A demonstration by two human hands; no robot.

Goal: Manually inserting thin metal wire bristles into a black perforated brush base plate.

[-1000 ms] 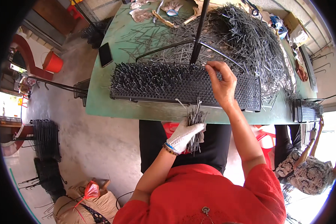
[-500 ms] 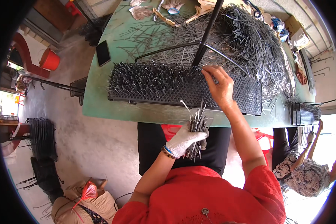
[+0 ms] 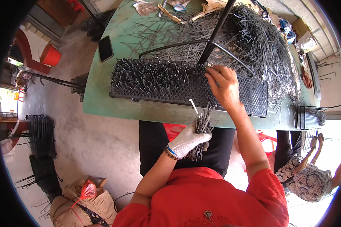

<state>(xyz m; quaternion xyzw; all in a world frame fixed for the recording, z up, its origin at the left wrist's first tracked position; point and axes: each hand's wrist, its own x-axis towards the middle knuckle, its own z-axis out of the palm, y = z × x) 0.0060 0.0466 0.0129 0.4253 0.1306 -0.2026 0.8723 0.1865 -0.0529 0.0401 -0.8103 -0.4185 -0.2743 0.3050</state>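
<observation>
Over table edge: gloved left hand (image 3: 187, 139) clamps pin bundle (image 3: 201, 130) | bare right hand (image 3: 224, 86) fingertips on black perforated tray (image 3: 178, 81)

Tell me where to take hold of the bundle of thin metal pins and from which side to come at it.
Probably grip the bundle of thin metal pins around its middle, coming from its left side, as the gloved left hand does now. The pins are long and loose, fanning at the top, so a wrap round the waist likely keeps them together and leaves the upper ends free for the bare right hand at the black perforated tray.
</observation>
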